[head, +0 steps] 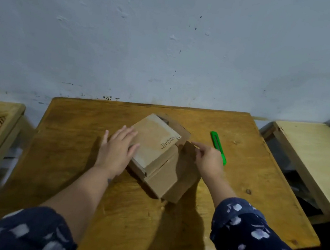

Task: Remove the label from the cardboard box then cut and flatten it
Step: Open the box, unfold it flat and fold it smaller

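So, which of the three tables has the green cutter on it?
The dark brown middle table, holding the cardboard box. The green cutter lies right of the box; both paler side tables lack one.

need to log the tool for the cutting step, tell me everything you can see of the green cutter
The green cutter is a slim, bright green utility knife, plastic by its look, with a darker slot along its body. It lies flat on the wooden table, to the right of the cardboard box, angled away from the person. The right hand covers part of its near end; whether they touch is unclear. No blade shows.
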